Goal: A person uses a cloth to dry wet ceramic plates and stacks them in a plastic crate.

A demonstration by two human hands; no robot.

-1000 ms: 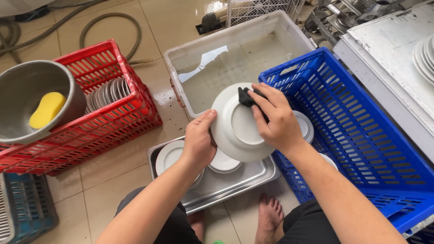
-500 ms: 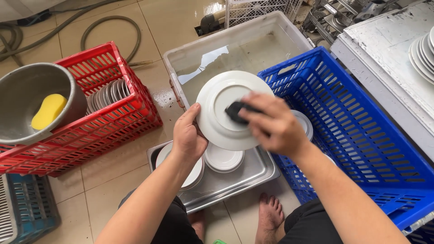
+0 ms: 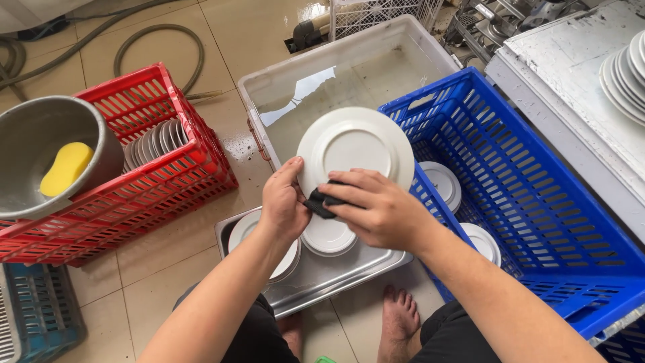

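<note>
White porcelain fills the middle of the head view: a round white plate [image 3: 356,149] is held up on edge over a metal tray [image 3: 336,269], its underside turned toward the camera. The plate's left rim is gripped by the left hand [image 3: 283,202], thumb on the near face. A dark scrubbing pad [image 3: 321,202] is pinched in the closed right hand [image 3: 376,208] and pressed against the plate's lower edge.

Compared with half a second ago, the pad has been drawn down from the centre of the plate to its bottom rim, and the plate has been tipped more upright. By that, the wiping stroke appears to have crossed the face and reached the edge, so this side is judged close to finished.

Beneath the hands, more white plates [image 3: 328,235] are stacked in the tray. A clear tub [image 3: 349,74] of water is seen behind, a blue crate [image 3: 537,202] with a few plates to the right, and a red crate [image 3: 134,181] with upright dishes to the left. A yellow sponge [image 3: 66,168] lies in a steel bowl [image 3: 40,134].

Much of the pad is covered by the right fingers, so its shape cannot be made out. The plate's far face is hidden. A plate stack on the desk [image 3: 571,101] is cut off at the right edge, and whether soap remains on the plate cannot be told.
</note>
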